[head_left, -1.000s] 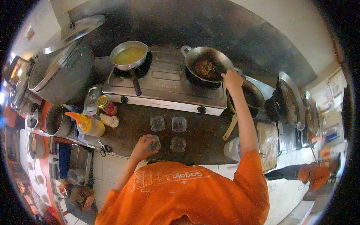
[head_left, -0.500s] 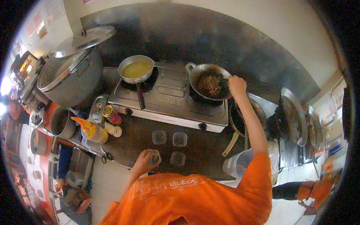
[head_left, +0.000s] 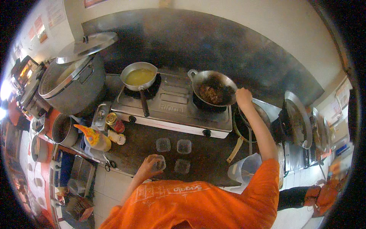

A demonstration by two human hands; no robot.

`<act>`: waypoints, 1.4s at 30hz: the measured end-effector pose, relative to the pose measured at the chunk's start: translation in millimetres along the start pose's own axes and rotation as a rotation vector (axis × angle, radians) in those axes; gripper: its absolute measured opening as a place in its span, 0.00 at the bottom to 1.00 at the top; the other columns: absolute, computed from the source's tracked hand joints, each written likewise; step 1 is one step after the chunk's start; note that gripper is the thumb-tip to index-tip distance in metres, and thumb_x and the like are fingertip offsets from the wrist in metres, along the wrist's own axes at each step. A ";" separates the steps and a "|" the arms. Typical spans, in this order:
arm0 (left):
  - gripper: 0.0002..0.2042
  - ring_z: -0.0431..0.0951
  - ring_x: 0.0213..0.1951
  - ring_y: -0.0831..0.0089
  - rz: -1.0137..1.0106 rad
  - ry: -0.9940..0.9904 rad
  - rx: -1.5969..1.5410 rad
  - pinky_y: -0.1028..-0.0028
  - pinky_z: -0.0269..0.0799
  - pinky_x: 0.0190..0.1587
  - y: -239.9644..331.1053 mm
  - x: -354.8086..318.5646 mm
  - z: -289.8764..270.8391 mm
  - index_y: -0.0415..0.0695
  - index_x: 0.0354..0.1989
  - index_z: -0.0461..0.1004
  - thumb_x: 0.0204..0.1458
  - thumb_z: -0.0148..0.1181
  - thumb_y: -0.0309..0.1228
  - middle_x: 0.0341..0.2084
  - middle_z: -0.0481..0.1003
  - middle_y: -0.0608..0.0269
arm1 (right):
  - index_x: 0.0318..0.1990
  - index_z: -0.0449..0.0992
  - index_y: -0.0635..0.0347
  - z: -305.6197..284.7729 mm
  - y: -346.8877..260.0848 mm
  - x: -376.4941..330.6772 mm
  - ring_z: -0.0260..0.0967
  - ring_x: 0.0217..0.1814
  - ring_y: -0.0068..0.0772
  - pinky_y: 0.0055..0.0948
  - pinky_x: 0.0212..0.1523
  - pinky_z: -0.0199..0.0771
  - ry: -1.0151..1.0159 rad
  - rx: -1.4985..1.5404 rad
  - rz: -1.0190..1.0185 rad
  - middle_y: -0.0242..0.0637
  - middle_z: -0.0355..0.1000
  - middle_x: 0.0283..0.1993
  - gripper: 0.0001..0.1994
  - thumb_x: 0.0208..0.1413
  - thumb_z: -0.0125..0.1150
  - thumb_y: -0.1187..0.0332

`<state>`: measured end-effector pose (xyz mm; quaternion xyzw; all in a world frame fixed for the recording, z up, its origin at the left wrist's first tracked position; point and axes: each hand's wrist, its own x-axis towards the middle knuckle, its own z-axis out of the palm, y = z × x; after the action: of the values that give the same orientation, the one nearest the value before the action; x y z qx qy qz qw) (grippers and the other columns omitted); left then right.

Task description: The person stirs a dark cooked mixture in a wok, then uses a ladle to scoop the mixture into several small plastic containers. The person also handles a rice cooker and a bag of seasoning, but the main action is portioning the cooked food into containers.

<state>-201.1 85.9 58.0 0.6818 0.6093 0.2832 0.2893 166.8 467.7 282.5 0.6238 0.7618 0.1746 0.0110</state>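
My right hand (head_left: 244,96) is closed at the right rim of a metal wok (head_left: 225,78), around its handle, which the fingers mostly cover. Inside the wok lies a clump of brown, shredded-looking food (head_left: 212,94); its kind is too blurred to tell. My left hand (head_left: 149,167) has its fingers round a small clear plastic container (head_left: 160,163) at the counter's near edge. Three more such containers sit beside it: one behind (head_left: 163,144), one at the back right (head_left: 183,146) and one to the right (head_left: 182,166). They look empty.
The wok stands on a two-burner gas stove (head_left: 171,103), left of it a saucepan (head_left: 139,75) with yellow liquid. A large lidded pot (head_left: 74,89), squeeze bottle (head_left: 97,139), can (head_left: 115,122) and scissors (head_left: 110,164) lie left. Right are a pan (head_left: 238,143) and clear pitcher (head_left: 242,170).
The food in the wok has shifted toward the near side and bunched together. My left hand stays at the same container. The whole view has shifted slightly.
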 end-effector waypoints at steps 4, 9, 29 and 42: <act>0.29 0.67 0.56 0.50 0.060 -0.014 0.019 0.59 0.68 0.58 -9.8 6.3 7.2 0.47 0.51 0.70 0.40 0.73 0.38 0.56 0.65 0.52 | 0.31 0.79 0.69 -10.8 -33.3 -18.8 0.76 0.38 0.55 0.45 0.38 0.78 -0.131 0.130 -0.184 0.52 0.77 0.35 0.20 0.59 0.55 0.56; 0.28 0.67 0.56 0.50 -0.040 -0.102 -0.381 0.58 0.68 0.57 -27.1 18.2 19.7 0.47 0.51 0.71 0.39 0.74 0.38 0.57 0.64 0.54 | 0.29 0.79 0.69 -25.2 -42.0 -17.6 0.76 0.36 0.55 0.48 0.40 0.76 -0.031 0.180 -0.041 0.51 0.77 0.30 0.21 0.60 0.53 0.56; 0.29 0.65 0.58 0.51 0.220 -0.113 0.012 0.59 0.64 0.60 -10.1 24.0 0.3 0.47 0.53 0.70 0.41 0.73 0.38 0.57 0.64 0.54 | 0.34 0.80 0.62 3.9 -48.4 -8.3 0.76 0.42 0.50 0.44 0.43 0.76 0.029 0.047 0.011 0.49 0.76 0.33 0.15 0.60 0.54 0.60; 0.38 0.64 0.58 0.47 0.061 -0.050 -0.086 0.60 0.66 0.59 26.0 21.1 -16.7 0.43 0.60 0.61 0.40 0.72 0.39 0.56 0.63 0.45 | 0.31 0.82 0.58 26.2 -15.9 6.3 0.77 0.39 0.44 0.40 0.38 0.78 0.242 -0.076 -0.354 0.44 0.77 0.32 0.10 0.55 0.55 0.66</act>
<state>-194.1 105.4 89.2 0.6938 0.5682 0.3007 0.3246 156.4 477.8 254.8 0.4539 0.8480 0.2723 -0.0267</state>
